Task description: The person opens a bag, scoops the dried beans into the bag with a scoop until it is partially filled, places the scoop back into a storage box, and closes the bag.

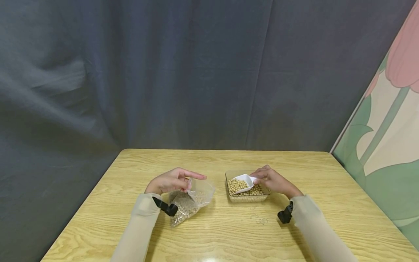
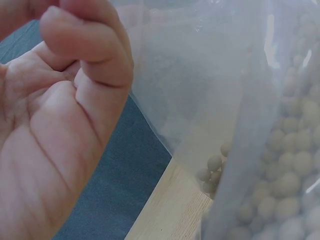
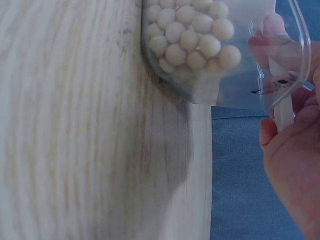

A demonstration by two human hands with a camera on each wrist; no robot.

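Observation:
My left hand [image 1: 171,181] pinches the upper edge of a clear plastic bag [image 1: 201,194], with the index finger stretched out over its mouth. Pale round soybeans [image 2: 287,175] fill the lower part of the bag, which rests on the table. To the right stands a clear rectangular container [image 1: 248,199] of soybeans [image 1: 235,186]. My right hand [image 1: 275,181] grips the handle of a white scoop [image 1: 245,178], whose bowl lies tilted among the soybeans in the container. In the right wrist view, the container wall partly covers the fingers and handle [image 3: 283,112].
The wooden table [image 1: 209,236] carries small faint marks in front of the container. A dark curtain [image 1: 196,72] hangs behind the far edge. At the right is a wall panel [image 1: 386,145] with a painted flower.

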